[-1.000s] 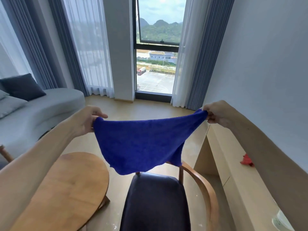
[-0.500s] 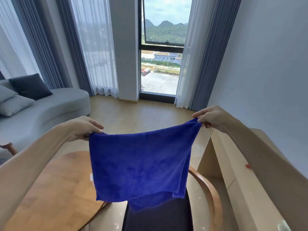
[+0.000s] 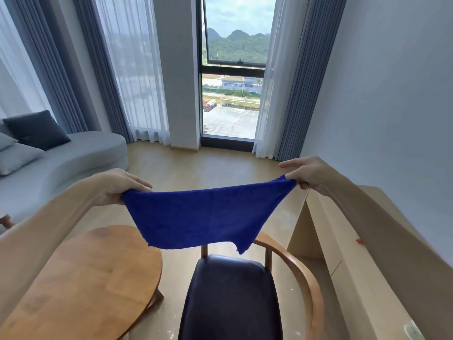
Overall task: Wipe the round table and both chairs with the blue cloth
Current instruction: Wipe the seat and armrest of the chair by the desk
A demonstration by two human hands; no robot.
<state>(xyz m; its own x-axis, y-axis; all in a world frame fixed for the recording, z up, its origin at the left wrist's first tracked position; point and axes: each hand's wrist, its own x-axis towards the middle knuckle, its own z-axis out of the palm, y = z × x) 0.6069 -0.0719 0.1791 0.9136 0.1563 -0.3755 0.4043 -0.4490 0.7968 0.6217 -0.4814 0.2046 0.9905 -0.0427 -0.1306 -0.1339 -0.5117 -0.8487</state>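
Note:
The blue cloth hangs stretched in the air between both hands, folded to a short band. My left hand pinches its left corner and my right hand pinches its right corner. Below the cloth stands a chair with a dark padded seat and a curved wooden armrest. The round wooden table lies at the lower left, partly behind my left forearm. A bit of a second chair shows at the far left edge.
A grey sofa with cushions runs along the left. A pale wooden counter lines the right wall, with a small red item on it. Curtains and a tall window close the far end. Wooden floor lies between.
The cloth has been drawn up and pulled wider between my hands, so it hangs shorter than before. Both hands stay at its corners.

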